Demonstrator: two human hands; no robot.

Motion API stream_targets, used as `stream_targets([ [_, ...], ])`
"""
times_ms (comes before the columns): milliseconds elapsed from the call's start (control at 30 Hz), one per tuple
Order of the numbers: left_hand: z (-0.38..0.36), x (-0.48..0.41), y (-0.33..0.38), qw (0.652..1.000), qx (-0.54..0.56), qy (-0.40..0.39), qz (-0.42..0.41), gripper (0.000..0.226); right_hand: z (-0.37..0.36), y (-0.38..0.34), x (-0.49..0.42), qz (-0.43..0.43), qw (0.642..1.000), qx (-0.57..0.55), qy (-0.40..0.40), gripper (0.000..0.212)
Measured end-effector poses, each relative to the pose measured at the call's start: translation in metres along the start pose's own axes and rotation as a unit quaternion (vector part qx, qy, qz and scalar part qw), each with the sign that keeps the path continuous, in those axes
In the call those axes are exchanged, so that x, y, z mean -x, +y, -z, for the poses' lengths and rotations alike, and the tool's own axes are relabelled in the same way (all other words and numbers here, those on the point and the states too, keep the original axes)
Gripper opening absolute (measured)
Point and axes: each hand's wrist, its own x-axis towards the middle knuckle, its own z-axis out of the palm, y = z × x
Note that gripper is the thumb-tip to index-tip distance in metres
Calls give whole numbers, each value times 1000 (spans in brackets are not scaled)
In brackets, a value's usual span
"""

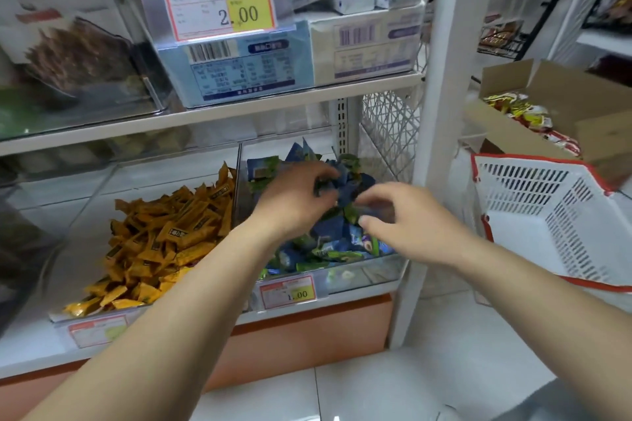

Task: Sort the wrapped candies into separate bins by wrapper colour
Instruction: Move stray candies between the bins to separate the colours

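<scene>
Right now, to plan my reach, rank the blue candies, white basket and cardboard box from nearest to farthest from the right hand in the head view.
1. The blue candies: directly beneath the right hand.
2. The white basket: just to the hand's right.
3. The cardboard box: farther back on the right, behind the basket.

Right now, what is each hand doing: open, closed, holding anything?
Left hand: grips blue-wrapped candies.
Right hand: cannot tell whether it holds anything.
</scene>
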Motion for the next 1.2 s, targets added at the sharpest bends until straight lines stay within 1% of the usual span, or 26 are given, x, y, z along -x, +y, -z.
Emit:
stream_targets([
  [67, -14, -13, 7, 997, -18, -56, -39, 43, 3, 2, 18, -4, 1000, 2, -6, 32],
  [100, -20, -15, 8, 994, -26, -97, -52, 51, 2, 2, 27, -8, 1000, 6, -3, 29],
  [167, -34, -12, 7, 978, -54, -190, -67, 63, 2, 5, 45, -26, 999, 16, 23, 20],
  [200, -40, -9, 3, 970, -79, -214, -83, 64, 4, 9, 51, -40, 998, 24, 46, 14],
  [233, -43, -5, -1, 966, -102, -216, -99, 61, 6, 13, 57, -58, 995, 29, 75, 10],
  [267, -43, -2, -5, 965, -118, -204, -110, 56, 9, 18, 61, -79, 991, 29, 108, 13],
  [333, -33, 2, -11, 967, -132, -182, -121, 47, 13, 28, 66, -121, 976, 2, 180, 26],
  [400, -20, 4, -13, 966, -140, -179, -123, 42, 16, 34, 67, -150, 963, -45, 218, 42],
  [500, -2, 8, -15, 967, -144, -189, -96, 39, 17, 34, 58, -168, 959, -123, 193, 75],
  [567, 7, 10, -15, 962, -174, -193, -86, 38, 13, 30, 51, -159, 963, -140, 168, 85],
  [633, 16, 8, -15, 955, -221, -179, -80, 35, 7, 29, 45, -146, 969, -125, 153, 84],
  [667, 21, 6, -15, 952, -242, -176, -64, 35, 4, 28, 42, -147, 971, -115, 149, 82],
  [733, 28, 1, -11, 937, -289, -196, -13, 38, -2, 30, 38, -158, 971, -107, 142, 80],
  [800, 29, -6, -5, 906, -351, -235, 30, 42, -6, 34, 35, -167, 972, -97, 135, 81],
  [867, 25, -15, 5, 874, -406, -264, 46, 43, -7, 40, 32, -167, 973, -81, 139, 71],
  [900, 20, -19, 12, 873, -410, -261, 44, 43, -6, 43, 31, -164, 974, -76, 140, 64],
  [933, 15, -23, 18, 887, -396, -238, 27, 43, -6, 46, 31, -159, 975, -75, 137, 61],
  [967, 8, -26, 23, 909, -368, -197, -1, 41, -5, 48, 31, -153, 976, -76, 133, 60],
  [1000, -1, -28, 27, 932, -328, -146, -43, 38, -6, 50, 31, -148, 977, -79, 130, 61],
  [1033, -10, -28, 30, 949, -280, -114, -88, 36, -6, 52, 32, -144, 978, -78, 130, 61],
  [1067, -19, -28, 30, 956, -239, -122, -119, 38, -6, 53, 31, -140, 979, -74, 131, 62],
  [1100, -26, -27, 28, 956, -210, -156, -134, 41, -7, 54, 31, -137, 979, -69, 134, 62],
  [1167, -36, -24, 17, 949, -190, -224, -110, 48, -8, 56, 31, -131, 980, -59, 137, 61],
  [1200, -35, -23, 11, 951, -189, -225, -96, 47, -8, 57, 30, -129, 981, -54, 137, 61],
])
